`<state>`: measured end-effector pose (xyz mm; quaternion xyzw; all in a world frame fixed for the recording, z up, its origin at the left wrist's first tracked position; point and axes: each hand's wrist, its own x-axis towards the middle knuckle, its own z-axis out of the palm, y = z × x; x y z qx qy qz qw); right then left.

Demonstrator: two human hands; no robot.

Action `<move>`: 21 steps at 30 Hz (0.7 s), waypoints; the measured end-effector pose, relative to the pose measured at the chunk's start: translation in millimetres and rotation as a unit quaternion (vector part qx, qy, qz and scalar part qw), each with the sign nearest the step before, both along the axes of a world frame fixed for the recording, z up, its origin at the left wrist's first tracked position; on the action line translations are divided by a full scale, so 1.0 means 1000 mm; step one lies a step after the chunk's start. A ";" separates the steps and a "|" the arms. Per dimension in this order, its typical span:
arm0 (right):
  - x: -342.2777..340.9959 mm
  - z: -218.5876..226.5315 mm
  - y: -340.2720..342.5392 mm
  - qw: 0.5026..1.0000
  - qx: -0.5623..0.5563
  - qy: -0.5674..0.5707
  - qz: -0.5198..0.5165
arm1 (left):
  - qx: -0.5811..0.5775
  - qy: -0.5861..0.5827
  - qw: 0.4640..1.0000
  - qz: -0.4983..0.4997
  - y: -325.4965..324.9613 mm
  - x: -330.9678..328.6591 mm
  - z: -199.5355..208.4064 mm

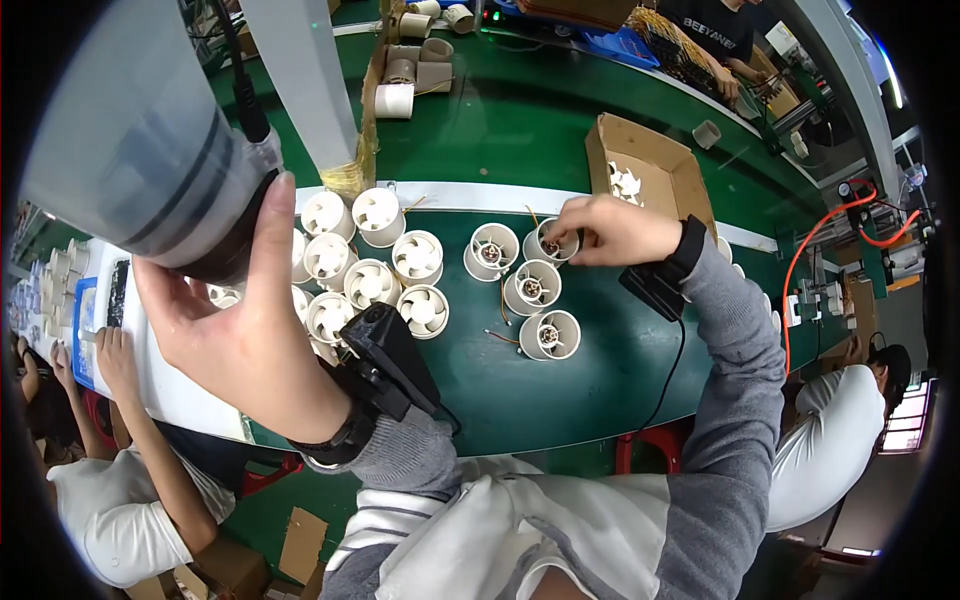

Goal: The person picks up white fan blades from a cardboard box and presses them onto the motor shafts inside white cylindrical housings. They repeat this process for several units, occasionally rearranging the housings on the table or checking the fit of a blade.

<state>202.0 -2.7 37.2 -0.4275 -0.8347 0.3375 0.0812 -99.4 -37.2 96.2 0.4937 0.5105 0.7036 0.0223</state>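
Observation:
My left hand (235, 310) is wrapped around a big translucent cylinder (135, 130) with dark bands and a dark lower end, held up close at the left. A black cord (245, 95) runs into its top; its exact kind is hard to tell. At the middle, my right hand (620, 232) has its fingers curled at the rim of a round white fan housing (548, 252), partly covering it. Three similar housings with bare motor parts, such as the front housing (549, 335), stand beside it. Left of them, several housings hold white fan blades (417, 257).
An open cardboard box (690, 182) with white fan blades stands beyond my right hand. A grey post (305, 90) rises at the back left, near several housings (394, 100). Co-workers sit on both sides (130, 500) and across the bench. An orange hose (795, 270) hangs at right.

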 end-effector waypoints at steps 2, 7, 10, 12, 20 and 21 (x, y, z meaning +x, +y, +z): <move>-0.007 0.008 0.022 0.999 0.041 -0.006 0.023 | 0.002 -0.021 0.999 -0.025 0.000 0.000 -0.001; -0.052 -0.002 0.134 0.974 0.217 -0.049 0.038 | -0.012 -0.034 0.999 -0.014 -0.001 -0.003 -0.001; -0.083 -0.029 0.206 0.935 0.351 -0.043 0.016 | -0.016 -0.058 0.998 -0.020 -0.001 -0.002 0.002; -0.106 -0.046 0.228 0.938 0.338 -0.071 -0.004 | -0.018 -0.069 0.997 -0.014 0.000 -0.003 0.001; -0.113 -0.047 0.240 0.925 0.327 -0.193 -0.036 | -0.041 -0.065 0.997 -0.007 0.005 -0.003 -0.005; -0.105 -0.047 0.241 0.919 0.335 -0.208 -0.028 | -0.039 -0.050 0.998 -0.006 0.006 -0.002 -0.004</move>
